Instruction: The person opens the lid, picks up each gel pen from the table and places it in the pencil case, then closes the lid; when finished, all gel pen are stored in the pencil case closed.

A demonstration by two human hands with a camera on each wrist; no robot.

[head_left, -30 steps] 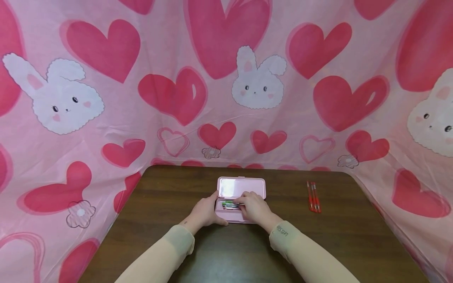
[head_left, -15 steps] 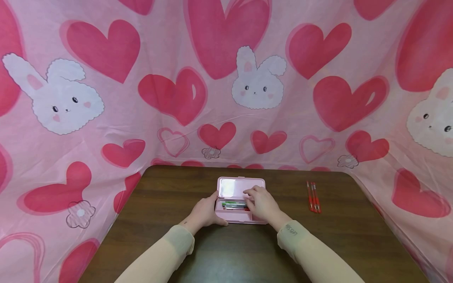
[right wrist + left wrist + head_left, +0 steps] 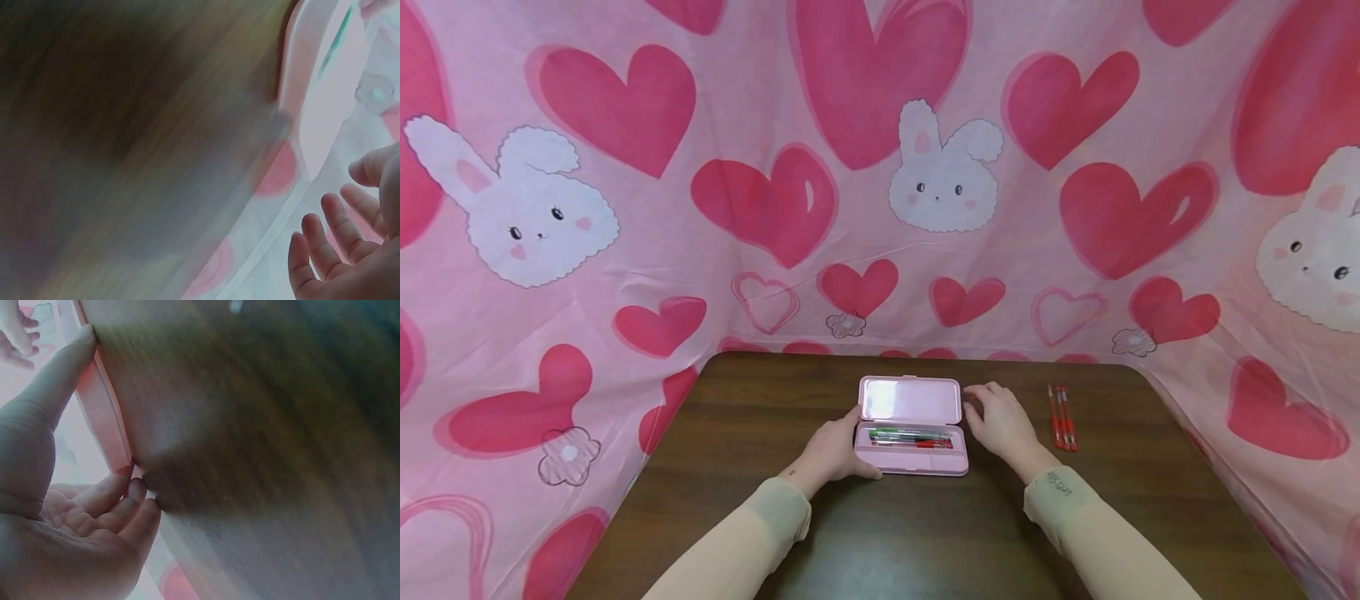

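Observation:
A pink pencil case (image 3: 898, 458) lies on the table with its lid (image 3: 936, 400) raised at the back. Several pens (image 3: 902, 436), green and red among them, lie in its rear compartment. My left hand (image 3: 831, 450) grips the case's left end, the thumb at the front and the fingers farther back; the left wrist view shows thumb and fingertips around the case's edge (image 3: 106, 419). Just right of the case, my right hand (image 3: 1006, 423) hovers apart from it. In the right wrist view that hand (image 3: 356, 250) has loosely bent, separated fingers and nothing in them.
Several red pens (image 3: 1063, 421) lie side by side on the right part of the brown table (image 3: 895, 533). A pink cloth (image 3: 775, 283) with hearts and rabbits hangs behind and at both sides.
My right hand has left the pens in the case and moved right, past the case's right end toward the red pens. The left hand has kept its place.

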